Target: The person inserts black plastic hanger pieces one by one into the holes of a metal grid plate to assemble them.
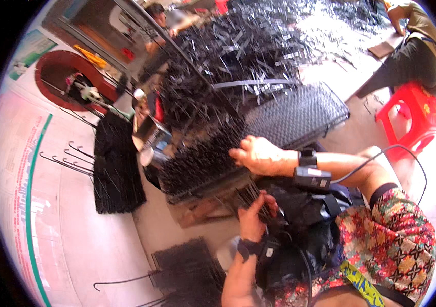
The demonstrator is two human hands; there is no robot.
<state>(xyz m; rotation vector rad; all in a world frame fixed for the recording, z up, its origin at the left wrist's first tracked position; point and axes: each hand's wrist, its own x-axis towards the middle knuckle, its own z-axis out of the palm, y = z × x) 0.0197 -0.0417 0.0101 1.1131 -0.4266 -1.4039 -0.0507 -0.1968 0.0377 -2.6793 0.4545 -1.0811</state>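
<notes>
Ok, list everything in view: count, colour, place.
strip heap: one, black, top centre
textured panel: one, grey, right of centre
bristly block: one, black, centre
bristly slab: one, black, left
hooked rods: several, black, left
flat slabs: at least two, black, lower left
stool: one, red, right
round frame: one, red, upper left
coworkers: two, one in tan, top, upper right
shirt: one, multicoloured, lower right
left hand: one, bare, around dark strips
right hand: one, bare, at bristly block
</notes>
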